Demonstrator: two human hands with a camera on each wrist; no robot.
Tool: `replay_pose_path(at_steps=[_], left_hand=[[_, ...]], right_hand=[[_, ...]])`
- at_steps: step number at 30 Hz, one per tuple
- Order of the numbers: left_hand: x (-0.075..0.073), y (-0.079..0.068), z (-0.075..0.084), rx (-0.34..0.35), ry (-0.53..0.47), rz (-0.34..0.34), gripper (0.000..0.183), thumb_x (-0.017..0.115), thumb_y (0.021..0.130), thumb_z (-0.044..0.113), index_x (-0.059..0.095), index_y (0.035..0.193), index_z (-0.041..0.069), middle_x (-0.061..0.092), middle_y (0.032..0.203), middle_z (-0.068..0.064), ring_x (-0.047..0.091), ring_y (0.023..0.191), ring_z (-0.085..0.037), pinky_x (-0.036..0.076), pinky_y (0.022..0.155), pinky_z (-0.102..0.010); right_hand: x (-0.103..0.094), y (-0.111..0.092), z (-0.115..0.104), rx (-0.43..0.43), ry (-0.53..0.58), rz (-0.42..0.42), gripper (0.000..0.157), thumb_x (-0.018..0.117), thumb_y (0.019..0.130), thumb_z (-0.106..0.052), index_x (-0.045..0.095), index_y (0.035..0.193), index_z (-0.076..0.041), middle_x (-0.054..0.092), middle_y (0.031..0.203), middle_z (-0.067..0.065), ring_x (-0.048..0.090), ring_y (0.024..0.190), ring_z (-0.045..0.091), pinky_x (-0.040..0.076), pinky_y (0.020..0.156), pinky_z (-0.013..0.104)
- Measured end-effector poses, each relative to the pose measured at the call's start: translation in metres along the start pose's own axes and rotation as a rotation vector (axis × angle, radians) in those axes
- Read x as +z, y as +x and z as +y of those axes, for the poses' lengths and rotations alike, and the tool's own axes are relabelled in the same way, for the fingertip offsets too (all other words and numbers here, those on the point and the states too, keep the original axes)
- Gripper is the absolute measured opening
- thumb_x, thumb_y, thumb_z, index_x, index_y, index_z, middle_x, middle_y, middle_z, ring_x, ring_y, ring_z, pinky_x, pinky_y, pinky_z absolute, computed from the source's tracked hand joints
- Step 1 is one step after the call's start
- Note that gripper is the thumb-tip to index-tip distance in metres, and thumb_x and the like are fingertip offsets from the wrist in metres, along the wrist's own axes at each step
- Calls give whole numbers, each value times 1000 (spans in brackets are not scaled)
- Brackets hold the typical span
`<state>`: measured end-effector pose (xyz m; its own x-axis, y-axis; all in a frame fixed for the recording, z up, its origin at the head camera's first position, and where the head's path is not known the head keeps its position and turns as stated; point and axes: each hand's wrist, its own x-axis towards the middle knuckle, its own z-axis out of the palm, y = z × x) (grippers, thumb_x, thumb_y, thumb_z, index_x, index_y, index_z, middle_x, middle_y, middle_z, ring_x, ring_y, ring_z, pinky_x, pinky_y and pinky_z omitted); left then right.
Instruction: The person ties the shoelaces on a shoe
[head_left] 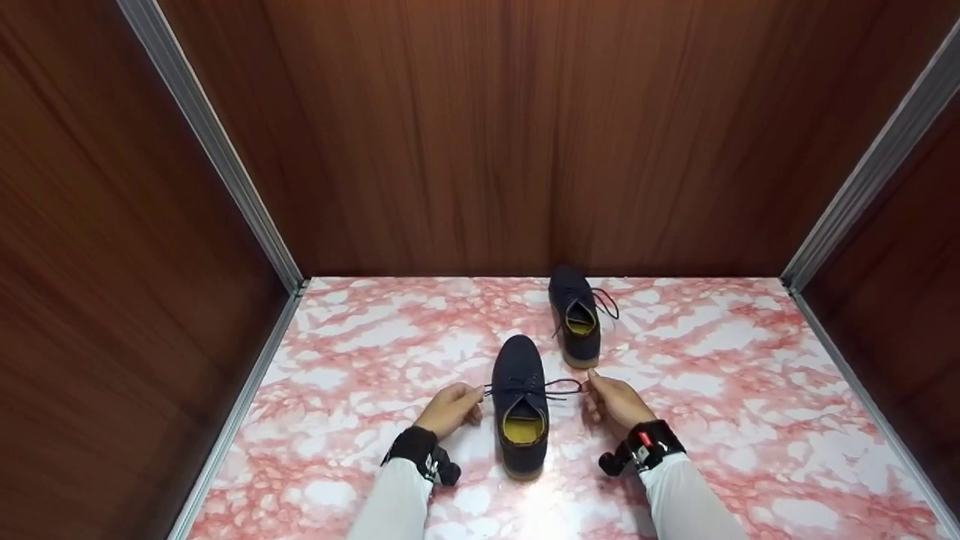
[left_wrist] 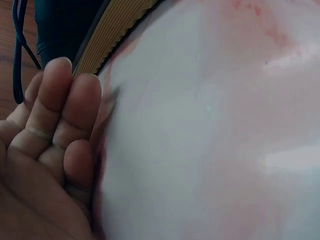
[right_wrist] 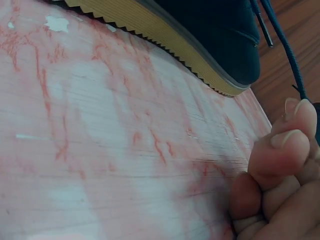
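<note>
A dark navy lace-up shoe (head_left: pixel 517 356) with a yellow insole stands upright on the table, toe pointing away. Its shoelace (head_left: pixel 561 382) is in a bow stretched out to both sides. On the left, my left hand (head_left: pixel 450 409) pinches one side of the bow between thumb and fingers. My right hand (head_left: pixel 619 403) pinches the loop on the right. Ridged tan sole (left_wrist: pixel 112 32) shows beside the fingers in the left wrist view. In the right wrist view, the lace (right_wrist: pixel 287 47) runs down to the fingertips, near the dark shoe upper (right_wrist: pixel 215 35).
The matching shoe (head_left: pixel 568 285) stands farther back and slightly right, its laces (head_left: pixel 606 301) hanging loose to the side. Red-and-white marbled table (head_left: pixel 360 465) lies beneath both. Brown wood-grain panels (head_left: pixel 480 135) with metal edge strips (head_left: pixel 225 139) enclose the back and sides.
</note>
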<state>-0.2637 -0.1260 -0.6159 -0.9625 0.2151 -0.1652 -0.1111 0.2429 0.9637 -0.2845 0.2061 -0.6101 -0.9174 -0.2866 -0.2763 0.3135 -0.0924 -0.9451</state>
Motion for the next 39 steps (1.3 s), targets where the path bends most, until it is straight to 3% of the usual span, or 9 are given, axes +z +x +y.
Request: replay_pose_path(at_steps=[6,13,17,22,29,34,39], left_hand=[[1,-7,-2,0,-39,58,41,59,106,37,61,106,-4,73,97,-19,72,89,-24,60,86,-35],[-3,-23,2,-33,1,110,46,59,105,41,64,97,-3,76,90,-19,71,79,-20,51,71,-28],[-1,-31,4,-50,39,59,45,59,105,42,66,94,-1,77,90,-17,74,80,-22,50,69,-28],[7,-35,7,-48,66,-21,45,58,105,41,69,105,-3,79,100,-16,78,90,-28,51,72,-29],[16,-39,10,-31,67,-29,44,64,101,38,68,121,-1,77,112,-20,78,96,-33,58,80,-36],[20,-40,12,-34,88,-75,57,68,98,42,62,135,-1,76,119,-17,78,96,-32,54,72,-32],[25,-39,12,-34,66,-106,57,70,98,37,59,139,-1,75,120,-15,77,92,-25,50,66,-26]], right_hand=[[0,-4,1,-2,29,52,39,43,113,-37,61,100,-6,54,67,-4,49,58,10,46,63,27],[1,-12,-1,11,23,62,39,45,113,-38,64,95,-8,60,70,-4,53,61,9,47,64,23],[6,-20,-3,44,-33,-8,40,46,112,-39,66,98,-7,65,74,-3,56,63,9,51,68,24],[16,-29,-4,65,-70,-121,41,46,112,-38,66,107,-2,73,82,-1,64,70,10,57,78,30],[32,-34,-5,69,-179,-237,45,48,111,-31,65,120,10,79,99,10,75,82,13,62,84,32],[43,-35,-3,55,-316,-294,47,53,109,-32,67,126,10,78,112,17,78,95,22,63,91,40],[48,-36,-2,29,-381,-306,51,59,107,-33,64,131,11,78,115,18,78,98,26,63,90,43]])
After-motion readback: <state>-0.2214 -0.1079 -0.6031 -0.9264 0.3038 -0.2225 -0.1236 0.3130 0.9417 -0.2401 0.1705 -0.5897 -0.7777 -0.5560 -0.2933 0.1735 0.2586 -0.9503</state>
